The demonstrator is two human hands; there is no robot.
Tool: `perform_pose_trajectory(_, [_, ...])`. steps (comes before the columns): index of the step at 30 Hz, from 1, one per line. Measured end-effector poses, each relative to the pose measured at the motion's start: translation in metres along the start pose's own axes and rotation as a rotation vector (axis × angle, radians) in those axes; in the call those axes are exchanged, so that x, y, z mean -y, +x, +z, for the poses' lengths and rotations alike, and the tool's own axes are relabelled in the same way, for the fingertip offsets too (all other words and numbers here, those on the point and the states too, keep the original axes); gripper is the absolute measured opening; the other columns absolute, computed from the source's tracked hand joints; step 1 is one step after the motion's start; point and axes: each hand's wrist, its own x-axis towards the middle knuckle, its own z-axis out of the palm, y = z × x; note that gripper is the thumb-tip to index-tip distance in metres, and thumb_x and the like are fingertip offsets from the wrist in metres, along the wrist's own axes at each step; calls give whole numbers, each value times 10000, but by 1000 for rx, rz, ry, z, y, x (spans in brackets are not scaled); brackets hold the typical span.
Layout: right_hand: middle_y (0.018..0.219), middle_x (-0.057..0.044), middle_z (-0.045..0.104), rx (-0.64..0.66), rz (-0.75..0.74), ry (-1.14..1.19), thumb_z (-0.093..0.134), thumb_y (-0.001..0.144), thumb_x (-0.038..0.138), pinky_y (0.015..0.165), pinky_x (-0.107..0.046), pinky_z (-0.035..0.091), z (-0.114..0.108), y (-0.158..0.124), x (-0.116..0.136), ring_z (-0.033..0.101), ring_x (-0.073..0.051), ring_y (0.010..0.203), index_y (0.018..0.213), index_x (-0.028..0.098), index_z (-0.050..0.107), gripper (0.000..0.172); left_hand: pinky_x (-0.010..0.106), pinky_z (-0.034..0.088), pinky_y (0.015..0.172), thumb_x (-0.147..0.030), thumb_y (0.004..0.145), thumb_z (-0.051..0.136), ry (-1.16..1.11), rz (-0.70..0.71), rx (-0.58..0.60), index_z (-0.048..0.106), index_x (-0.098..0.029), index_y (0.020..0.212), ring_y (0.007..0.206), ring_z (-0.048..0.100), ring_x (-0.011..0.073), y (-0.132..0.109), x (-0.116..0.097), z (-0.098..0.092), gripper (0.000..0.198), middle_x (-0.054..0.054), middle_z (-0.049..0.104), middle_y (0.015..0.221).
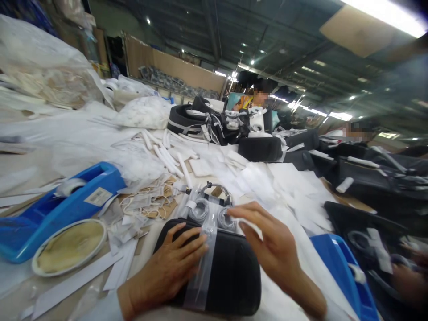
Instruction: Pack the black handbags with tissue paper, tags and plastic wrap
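Observation:
A black padded case (234, 272) with rounded corners lies in front of me, and a wide strip of clear tape (203, 272) runs over it. At its far edge sit two coils, a left coil of grey cable (199, 211) and a right coil of grey cable (226, 219); the tape reaches between them. My left hand (170, 263) rests flat on the case, its fingers spread, with the fingertips at the tape. Holding nothing that I can see, my right hand (272, 240) hovers over the case's right side, thumb and fingers apart, fingertips near the right coil.
To the left are a blue tape dispenser (63, 211) and a round dish of yellowish material (71, 247). Another blue tape dispenser (346, 272) stands at right. White foam sheets (257, 180) and black cases (261, 149) lie beyond. Other people are at the far side; a blurred hand (409, 281) shows at right.

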Motion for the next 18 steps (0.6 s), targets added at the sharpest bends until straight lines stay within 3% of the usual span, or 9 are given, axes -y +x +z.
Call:
perform_pose_trajectory(2, [1123, -55, 651, -126, 239, 88, 497, 876, 297, 885, -382, 507, 6, 8, -39, 619, -217, 997, 1105, 292, 654, 277, 460, 24, 1170, -157, 889, 517, 27, 19, 25, 473, -228, 1352, 1351, 346, 236, -1, 1, 2, 471, 4, 508, 1420])
perform_pose_trajectory(4, [1215, -111, 596, -160, 518, 151, 588, 811, 378, 912, -401, 487, 12, 8, -73, 596, -242, 1031, 1229, 206, 571, 453, 449, 108, 1164, -139, 892, 504, 24, -20, -17, 458, -238, 1361, 1349, 346, 231, -2, 2, 3, 482, 11, 492, 1430])
perform_pose_trajectory(7, [1343, -215, 481, -16, 874, 305, 670, 721, 531, 940, -421, 466, 12, -9, -96, 560, -291, 1117, 1427, 96, 334, 895, 439, 266, 1130, -154, 908, 483, -18, -279, -161, 392, -221, 1400, 1360, 333, 240, -3, 3, 5, 505, 79, 433, 1454])
perform_pose_trajectory(10, [1396, -251, 431, 165, 1062, 547, 697, 694, 592, 938, -393, 473, 5, -34, -91, 528, -300, 1193, 1476, 57, 188, 1075, 520, 307, 1122, -297, 908, 510, -95, -619, -256, 304, -181, 1448, 1360, 334, 297, -8, 7, 5, 590, 157, 388, 1452])
perform_pose_trajectory(12, [1424, -247, 410, 222, 1109, 648, 725, 687, 580, 917, -364, 486, 1, -47, -84, 511, -292, 1226, 1464, 63, 217, 1061, 566, 289, 1127, -399, 881, 526, -217, -792, -214, 310, -166, 1445, 1356, 351, 324, -12, 11, 1, 648, 172, 415, 1430])
perform_pose_trajectory(14, [1414, -226, 440, 281, 1109, 698, 754, 677, 555, 882, -343, 495, 1, -55, -82, 519, -288, 1221, 1403, 91, 356, 948, 563, 266, 1143, -466, 843, 540, -389, -899, -128, 370, -155, 1410, 1359, 364, 331, -14, 16, -7, 668, 167, 457, 1408])
perform_pose_trajectory(18, [1155, -149, 650, 438, 1037, 756, 766, 684, 519, 788, -287, 489, 7, -55, -90, 622, -234, 1024, 1110, 120, 621, 601, 511, 268, 1155, -552, 756, 596, -733, -967, -17, 537, -150, 1278, 1324, 428, 334, -3, 23, -31, 661, 142, 549, 1348])
